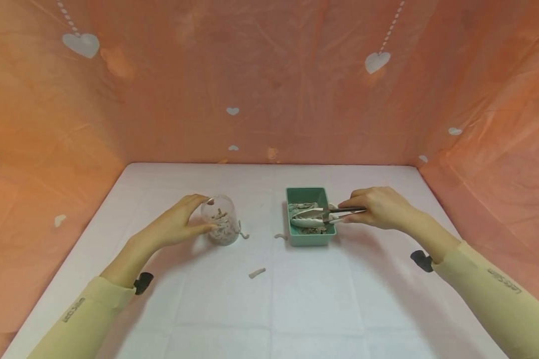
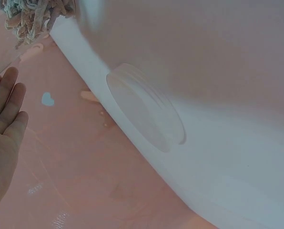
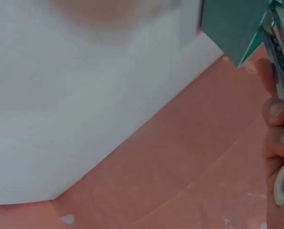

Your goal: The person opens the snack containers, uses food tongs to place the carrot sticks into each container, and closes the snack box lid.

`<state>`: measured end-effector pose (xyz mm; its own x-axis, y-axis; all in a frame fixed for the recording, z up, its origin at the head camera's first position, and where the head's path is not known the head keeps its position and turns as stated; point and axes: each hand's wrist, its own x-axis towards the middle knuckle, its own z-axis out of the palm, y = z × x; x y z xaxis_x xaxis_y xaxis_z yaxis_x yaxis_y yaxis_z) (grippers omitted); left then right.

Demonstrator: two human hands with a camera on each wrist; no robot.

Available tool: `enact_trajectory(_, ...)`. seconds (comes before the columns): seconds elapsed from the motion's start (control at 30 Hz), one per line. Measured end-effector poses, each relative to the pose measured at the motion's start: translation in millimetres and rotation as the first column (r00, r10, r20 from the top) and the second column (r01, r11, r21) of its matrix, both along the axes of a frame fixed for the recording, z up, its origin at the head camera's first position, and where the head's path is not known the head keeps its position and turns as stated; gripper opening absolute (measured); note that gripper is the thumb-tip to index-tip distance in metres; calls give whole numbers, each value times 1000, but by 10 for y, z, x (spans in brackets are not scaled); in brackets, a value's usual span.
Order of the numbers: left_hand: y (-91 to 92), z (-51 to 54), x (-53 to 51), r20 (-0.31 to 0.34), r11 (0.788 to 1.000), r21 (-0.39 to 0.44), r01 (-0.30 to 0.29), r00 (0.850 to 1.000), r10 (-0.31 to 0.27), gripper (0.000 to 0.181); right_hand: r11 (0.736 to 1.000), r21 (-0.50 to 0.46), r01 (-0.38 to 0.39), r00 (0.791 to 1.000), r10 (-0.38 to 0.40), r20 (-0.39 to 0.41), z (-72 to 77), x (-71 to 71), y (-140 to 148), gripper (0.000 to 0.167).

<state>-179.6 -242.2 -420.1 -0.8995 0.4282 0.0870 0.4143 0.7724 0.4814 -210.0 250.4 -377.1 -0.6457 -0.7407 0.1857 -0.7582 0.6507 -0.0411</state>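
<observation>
Right hand (image 1: pixel 383 207) gripping tongs (image 1: pixel 309 222), clear lid (image 2: pixel 142 107) in left wrist view only

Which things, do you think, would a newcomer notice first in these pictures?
Probably the metal tongs in the right hand, reaching over the green box, right of centre on the white tablecloth. Next, the clear jar left of centre, beside the left hand, partly filled with brownish strips. Behind everything, the orange backdrop with white hearts also catches the eye.

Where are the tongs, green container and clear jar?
Tongs (image 1: pixel 315 213): head view, upper gripping end.
Green container (image 1: pixel 311 241): head view, outer front wall.
Clear jar (image 1: pixel 230 210): head view, right side wall.
</observation>
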Motion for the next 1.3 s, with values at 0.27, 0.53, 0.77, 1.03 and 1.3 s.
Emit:
enact_trajectory(0.27,5,14,3,-9,1000,-4,4,1000,-4,69,998,-69,0,999,-2,-36,45,12,112,31)
enact_trajectory(0.53,-8,6,-9,-17,1000,-3,20,1000,-20,67,991,-132,-23,996,11,-91,114,29,183,33)
enact_trajectory(0.77,-17,-11,-11,-12,1000,-14,6,1000,-7,69,992,-127,23,998,-32,-63,124,60,216,32)
enact_trajectory(1.03,-8,-13,-9,-1,1000,-7,7,1000,-7,68,987,-160,13,996,-27,-83,131,61,243,33)
enact_trajectory(1.3,-6,-13,-9,-7,1000,-9,7,1000,-7,68,960,-246,-134,984,100,-148,219,-8,225,40)
